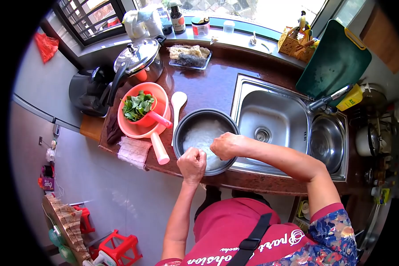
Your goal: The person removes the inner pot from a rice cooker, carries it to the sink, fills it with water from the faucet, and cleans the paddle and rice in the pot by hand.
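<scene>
A dark round pot (181, 122), like a rice cooker's inner pot, stands on the counter with cloudy whitish water (204, 133) inside. My left hand (192, 165) is closed in a fist at the pot's near left rim. Over the right part of the water, my right hand (226, 145) is closed too, with its knuckles toward the middle. Whatever either fist may hold is hidden from view. Left of the pot lies a white rice paddle (178, 103). Beyond it, a pink basin (124, 122) holds a smaller red strainer (142, 120) with green leaves (138, 106).
A steel sink (275, 111) adjoins the pot on the right, its faucet (330, 98) beside a green cutting board (334, 62). A pressure cooker (139, 57) stands at the back left. A pink cloth (133, 152) hangs over the counter edge. Red stools (119, 248) stand on the floor.
</scene>
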